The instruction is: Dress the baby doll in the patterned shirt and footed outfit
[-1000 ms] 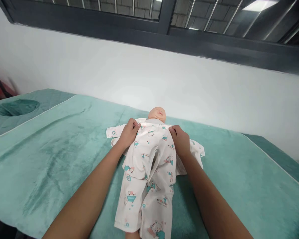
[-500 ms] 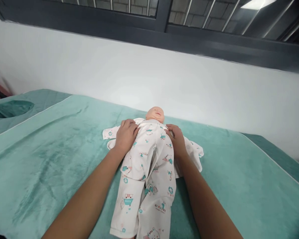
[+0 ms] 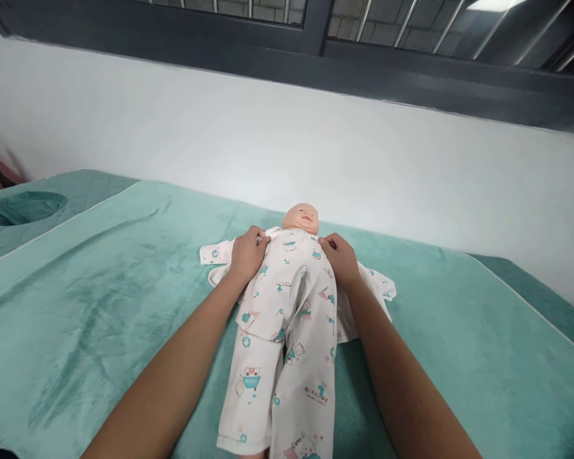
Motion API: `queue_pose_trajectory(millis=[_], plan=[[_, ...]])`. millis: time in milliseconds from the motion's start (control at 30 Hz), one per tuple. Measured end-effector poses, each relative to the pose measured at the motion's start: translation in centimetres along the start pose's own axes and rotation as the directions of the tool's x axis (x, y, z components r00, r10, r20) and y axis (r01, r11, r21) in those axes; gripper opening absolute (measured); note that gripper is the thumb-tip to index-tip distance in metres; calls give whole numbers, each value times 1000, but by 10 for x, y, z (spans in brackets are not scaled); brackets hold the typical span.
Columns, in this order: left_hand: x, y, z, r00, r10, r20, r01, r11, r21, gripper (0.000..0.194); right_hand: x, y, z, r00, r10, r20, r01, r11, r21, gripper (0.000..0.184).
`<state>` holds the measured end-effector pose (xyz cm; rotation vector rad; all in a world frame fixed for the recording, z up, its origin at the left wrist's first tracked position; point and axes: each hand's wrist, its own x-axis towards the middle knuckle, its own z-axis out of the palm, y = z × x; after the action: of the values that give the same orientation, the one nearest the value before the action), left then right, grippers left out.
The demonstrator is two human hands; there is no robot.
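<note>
A baby doll (image 3: 300, 217) lies on its back, its head toward the wall. White baby clothes (image 3: 306, 306) with teal and pink animal prints cover its body and legs. My left hand (image 3: 249, 255) has thumb and fingers closed on the cloth's upper edge, at the left of the doll's chest. On the other side, my right hand (image 3: 339, 258) pinches the same edge near the shoulder. A printed sleeve (image 3: 215, 253) sticks out past my left hand. Beyond my right forearm, another part of the white shirt (image 3: 379, 287) lies spread. The doll's arms are hidden.
A teal plush cover (image 3: 124, 306) lies under the doll, over a padded bed with a round hole (image 3: 23, 208) at its left end. Behind stands a white wall (image 3: 210, 140) below a dark window frame (image 3: 268, 54) with metal bars.
Both hands stay at the upper edge of the clothes. My fingers have curled in from lying flatter to pinching the cloth. The view has shifted slightly.
</note>
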<state>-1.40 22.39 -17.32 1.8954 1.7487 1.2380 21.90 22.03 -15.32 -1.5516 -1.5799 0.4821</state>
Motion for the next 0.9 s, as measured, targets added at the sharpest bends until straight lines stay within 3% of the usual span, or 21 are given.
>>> queue_pose_trajectory(millis=[133,267,467,567,633,733,800,900], plan=[[-6,-1,-3,991,136,2,-135,990,-36,22,-14,3,0,999,-31,-6,32,989,142,20],[-11,-4,-6,967,249,52,-250,968,23,32,-26,10,-4,992,-121,42,116,987,111,30],[-17,-6,-9,964,265,32,-267,954,137,38,-37,16,-15,956,-278,95,267,957,115,45],[-24,-3,-15,955,296,3,-291,940,177,32,-51,18,-19,960,-270,72,263,960,94,45],[-35,0,-21,951,308,1,-298,920,253,23,-64,20,-20,966,-260,-9,260,966,8,40],[-56,4,-32,953,291,86,-300,862,409,14,-88,22,-20,958,-261,-117,243,959,-147,28],[-70,3,-38,944,279,179,-330,838,434,14,-100,18,-20,967,-242,-86,227,962,-151,25],[-84,0,-42,931,246,272,-320,906,277,14,-108,10,-20,993,-115,36,117,992,-44,25]])
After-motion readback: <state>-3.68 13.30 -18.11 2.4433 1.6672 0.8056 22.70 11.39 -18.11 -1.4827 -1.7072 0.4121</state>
